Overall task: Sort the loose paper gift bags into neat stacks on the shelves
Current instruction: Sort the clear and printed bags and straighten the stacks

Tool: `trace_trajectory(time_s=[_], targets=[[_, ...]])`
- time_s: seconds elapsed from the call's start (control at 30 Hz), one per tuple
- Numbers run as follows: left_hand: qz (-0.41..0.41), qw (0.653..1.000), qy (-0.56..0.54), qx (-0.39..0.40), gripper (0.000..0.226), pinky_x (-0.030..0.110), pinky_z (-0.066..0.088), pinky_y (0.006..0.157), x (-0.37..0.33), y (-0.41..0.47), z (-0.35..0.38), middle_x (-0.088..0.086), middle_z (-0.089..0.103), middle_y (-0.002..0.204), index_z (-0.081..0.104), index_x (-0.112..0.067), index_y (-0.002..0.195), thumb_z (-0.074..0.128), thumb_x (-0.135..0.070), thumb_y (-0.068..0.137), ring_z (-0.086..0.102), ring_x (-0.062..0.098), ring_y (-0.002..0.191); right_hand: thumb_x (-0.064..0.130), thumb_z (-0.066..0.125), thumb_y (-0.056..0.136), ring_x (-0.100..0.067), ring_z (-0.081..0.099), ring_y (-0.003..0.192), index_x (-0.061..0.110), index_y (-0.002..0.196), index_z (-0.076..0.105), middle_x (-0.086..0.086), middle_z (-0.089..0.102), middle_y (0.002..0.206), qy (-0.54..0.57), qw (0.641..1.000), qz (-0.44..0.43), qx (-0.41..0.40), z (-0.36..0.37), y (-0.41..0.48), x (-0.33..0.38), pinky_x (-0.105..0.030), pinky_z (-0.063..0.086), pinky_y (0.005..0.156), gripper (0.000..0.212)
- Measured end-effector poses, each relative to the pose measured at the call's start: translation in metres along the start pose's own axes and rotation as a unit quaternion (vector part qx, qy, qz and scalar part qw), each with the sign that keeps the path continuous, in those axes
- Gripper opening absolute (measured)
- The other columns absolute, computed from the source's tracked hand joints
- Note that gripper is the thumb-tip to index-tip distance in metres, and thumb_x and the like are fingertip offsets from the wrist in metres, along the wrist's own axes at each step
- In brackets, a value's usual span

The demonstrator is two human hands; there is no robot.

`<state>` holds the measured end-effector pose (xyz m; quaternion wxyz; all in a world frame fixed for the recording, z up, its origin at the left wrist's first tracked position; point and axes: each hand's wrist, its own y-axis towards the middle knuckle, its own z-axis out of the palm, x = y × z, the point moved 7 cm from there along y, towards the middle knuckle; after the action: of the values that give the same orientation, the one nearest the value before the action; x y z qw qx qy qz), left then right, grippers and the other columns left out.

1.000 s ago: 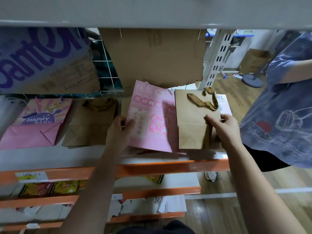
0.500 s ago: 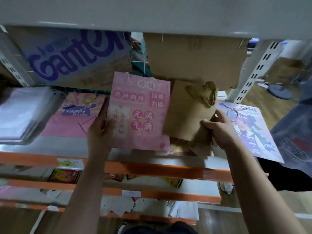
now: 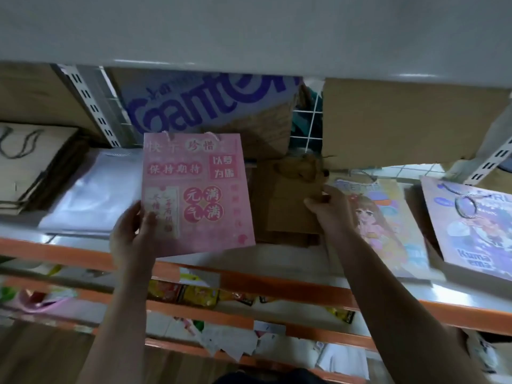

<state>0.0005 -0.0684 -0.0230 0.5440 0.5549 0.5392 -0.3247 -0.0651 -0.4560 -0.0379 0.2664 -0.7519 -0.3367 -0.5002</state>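
My left grip (image 3: 133, 236) pinches the pink bag (image 3: 196, 195) by its lower corner over the shelf (image 3: 288, 260) edge. My right grip (image 3: 329, 214) clasps the brown bag (image 3: 291, 214), which lies on the shelf. Recommend squaring edges before stacking.

Plain bag (image 3: 288, 217) on shelf (image 3: 277, 284), lettered bag (image 3: 194, 195) left, cartoon bag (image 3: 388, 225) right.

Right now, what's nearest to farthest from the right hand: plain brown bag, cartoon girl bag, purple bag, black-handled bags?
1. Plain brown bag: held by the right hand.
2. Cartoon girl bag: just right of it.
3. Purple bag: far right.
4. Black-handled bags: far left.
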Motion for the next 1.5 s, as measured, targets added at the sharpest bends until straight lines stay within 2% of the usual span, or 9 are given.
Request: trace_trajectory(time_s=[0.2, 0.37, 0.6, 0.73, 0.93, 1.13, 1.2, 1.37, 1.5], targets=[[-0.016, 0.998, -0.048, 0.025, 0.03, 0.019, 0.055, 0.067, 0.009, 0.016, -0.01, 0.01, 0.066, 0.108, 0.059, -0.007, 0.125, 0.053, -0.01, 0.095, 0.065, 0.015, 0.087, 0.029, 0.077, 0.077, -0.024, 0.061, 0.099, 0.012, 0.118, 0.056, -0.001, 0.063, 0.104, -0.205, 0.978, -0.035, 0.004, 0.039, -0.002, 0.011, -0.029, 0.044, 0.072, 0.049], [-0.027, 0.996, -0.073, 0.047, 0.026, 0.019, 0.053, 0.068, 0.006, 0.015, 0.005, 0.001, 0.068, 0.103, 0.06, -0.016, 0.12, 0.054, -0.012, 0.095, 0.065, 0.013, 0.089, 0.034, 0.077, 0.077, -0.025, 0.053, 0.108, 0.014, 0.127, 0.045, -0.007, 0.05, 0.122, -0.27, 0.96, -0.064, -0.016, 0.042, -0.005, 0.015, -0.037, 0.049, 0.083, 0.063], [-0.02, 0.989, -0.074, 0.124, 0.023, 0.028, 0.058, 0.068, -0.021, -0.016, 0.074, 0.011, 0.069, 0.103, 0.062, -0.005, 0.117, 0.048, -0.009, 0.098, 0.068, 0.02, 0.088, 0.022, 0.061, 0.091, -0.016, 0.06, 0.086, 0.018, 0.109, 0.062, -0.001, 0.065, 0.1, -0.182, 0.972, -0.124, -0.079, -0.017, -0.01, 0.016, -0.026, 0.046, 0.07, 0.018], [0.0, 0.985, -0.051, 0.166, 0.021, 0.039, 0.058, 0.074, -0.041, -0.052, 0.131, 0.0, 0.07, 0.101, 0.061, -0.013, 0.115, 0.048, -0.014, 0.098, 0.068, 0.012, 0.09, 0.017, 0.062, 0.09, -0.005, 0.06, 0.069, 0.018, 0.101, 0.066, 0.005, 0.065, 0.082, -0.153, 0.979, -0.1, -0.096, -0.084, -0.014, -0.007, -0.016, 0.043, 0.061, 0.012], [-0.02, 0.961, -0.09, 0.262, 0.039, 0.042, 0.057, 0.081, -0.062, -0.114, 0.211, -0.004, 0.066, 0.116, 0.05, -0.02, 0.132, 0.057, -0.017, 0.094, 0.066, 0.015, 0.103, 0.012, 0.059, 0.085, -0.016, 0.062, 0.069, 0.018, 0.097, 0.065, 0.001, 0.066, 0.074, -0.123, 0.973, -0.063, -0.186, -0.185, -0.023, -0.049, -0.026, 0.043, 0.065, 0.015], [-0.033, 0.974, 0.052, 0.22, 0.065, 0.028, 0.055, 0.078, -0.06, -0.148, 0.247, -0.004, 0.062, 0.121, 0.042, -0.02, 0.14, 0.071, -0.032, 0.083, 0.062, 0.014, 0.105, 0.011, 0.057, 0.083, -0.019, 0.063, 0.068, 0.018, 0.098, 0.065, 0.001, 0.065, 0.074, -0.114, 0.97, -0.062, -0.204, -0.24, -0.026, -0.071, -0.034, 0.049, 0.069, 0.018], [-0.027, 0.974, 0.07, 0.214, 0.069, 0.034, 0.055, 0.083, -0.062, -0.153, 0.254, 0.001, 0.059, 0.127, 0.039, -0.019, 0.141, 0.072, -0.032, 0.081, 0.06, 0.018, 0.109, 0.011, 0.057, 0.084, -0.01, 0.062, 0.065, 0.019, 0.098, 0.064, 0.004, 0.065, 0.074, -0.109, 0.971, -0.064, -0.205, -0.248, -0.026, -0.075, -0.03, 0.049, 0.066, 0.018], [-0.007, 0.977, 0.097, 0.19, 0.061, 0.032, 0.043, 0.082, -0.076, -0.164, 0.265, 0.003, 0.046, 0.125, 0.041, -0.014, 0.131, 0.073, -0.019, 0.08, 0.048, 0.017, 0.108, 0.01, 0.057, 0.084, -0.002, 0.059, 0.067, 0.018, 0.1, 0.065, 0.011, 0.063, 0.074, -0.108, 0.972, -0.066, -0.197, -0.254, -0.025, -0.078, -0.03, 0.048, 0.067, 0.019], [0.027, 0.967, 0.181, 0.175, 0.063, 0.034, 0.039, 0.084, -0.078, -0.168, 0.264, 0.01, 0.041, 0.123, 0.043, -0.013, 0.126, 0.077, -0.024, 0.075, 0.046, 0.03, 0.11, 0.007, 0.056, 0.086, 0.01, 0.056, 0.06, 0.015, 0.101, 0.064, 0.006, 0.064, 0.075, -0.101, 0.975, -0.074, -0.184, -0.253, -0.025, -0.077, -0.012, 0.043, 0.056, 0.019]])
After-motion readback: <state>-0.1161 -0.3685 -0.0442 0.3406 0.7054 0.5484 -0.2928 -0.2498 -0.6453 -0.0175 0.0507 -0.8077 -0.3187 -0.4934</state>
